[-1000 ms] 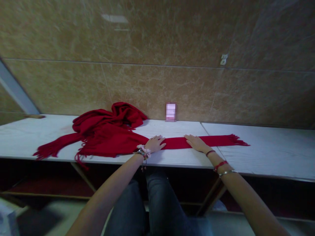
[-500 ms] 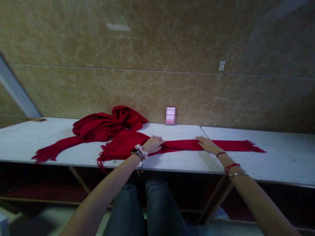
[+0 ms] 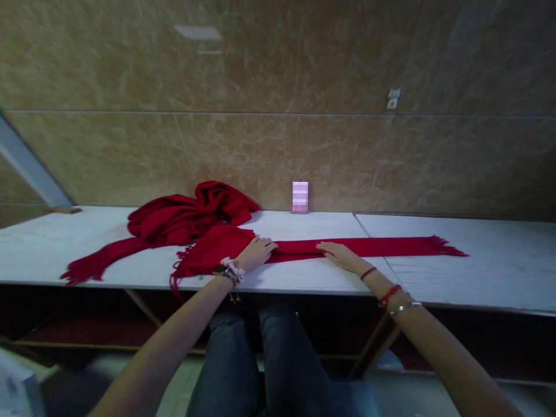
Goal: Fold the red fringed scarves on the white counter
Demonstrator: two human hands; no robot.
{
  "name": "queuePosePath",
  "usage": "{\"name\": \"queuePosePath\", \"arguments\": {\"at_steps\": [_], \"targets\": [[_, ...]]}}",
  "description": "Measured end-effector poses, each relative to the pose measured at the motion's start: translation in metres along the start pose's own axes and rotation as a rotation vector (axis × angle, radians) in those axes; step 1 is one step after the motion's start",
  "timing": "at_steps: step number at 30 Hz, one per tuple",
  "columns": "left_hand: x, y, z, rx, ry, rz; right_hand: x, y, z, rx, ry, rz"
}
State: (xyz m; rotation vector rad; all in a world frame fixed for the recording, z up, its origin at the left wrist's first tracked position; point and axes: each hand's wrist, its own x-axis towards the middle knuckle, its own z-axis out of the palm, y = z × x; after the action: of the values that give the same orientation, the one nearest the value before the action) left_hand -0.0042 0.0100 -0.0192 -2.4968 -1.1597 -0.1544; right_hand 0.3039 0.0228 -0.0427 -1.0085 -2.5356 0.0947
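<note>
- Left hand (image 3: 254, 255) and right hand (image 3: 343, 256), fingers close together, are apparently flattening the folded red scarf (image 3: 395, 247) alongside the near edge of the desk (image 3: 490, 278).
- Evening its crease is seemingly calling for light pressure.

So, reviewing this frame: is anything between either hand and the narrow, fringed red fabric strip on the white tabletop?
Nothing visible: the left hand and right hand both touch the red strip. The crumpled red cloth heap lies off to the left, not between.
</note>
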Motion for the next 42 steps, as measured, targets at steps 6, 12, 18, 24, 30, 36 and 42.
{"name": "queuePosePath", "arguments": {"at_steps": [6,12,18,24,30,36,42], "targets": [[0.0,-0.002,-0.015,0.097,0.044,0.088,0.003,0.002,-0.005,-0.218,0.171,-0.035],[-0.008,0.001,-0.013,0.081,0.001,0.149,-0.003,0.002,-0.011,-0.227,0.104,-0.106],[-0.016,0.003,-0.008,-0.022,-0.046,0.041,-0.007,0.007,-0.003,-0.114,0.021,-0.024],[-0.011,0.004,-0.018,-0.034,-0.089,0.057,-0.006,0.012,-0.014,-0.267,0.118,-0.037],[-0.013,-0.006,-0.029,0.009,-0.144,0.166,-0.008,0.015,-0.013,-0.202,0.047,-0.079],[-0.018,-0.004,-0.027,0.017,-0.14,0.156,-0.018,0.013,-0.013,-0.036,0.012,-0.073],[-0.019,-0.003,-0.032,-0.021,-0.16,0.1,-0.029,0.005,-0.018,0.001,0.08,-0.058]]}}
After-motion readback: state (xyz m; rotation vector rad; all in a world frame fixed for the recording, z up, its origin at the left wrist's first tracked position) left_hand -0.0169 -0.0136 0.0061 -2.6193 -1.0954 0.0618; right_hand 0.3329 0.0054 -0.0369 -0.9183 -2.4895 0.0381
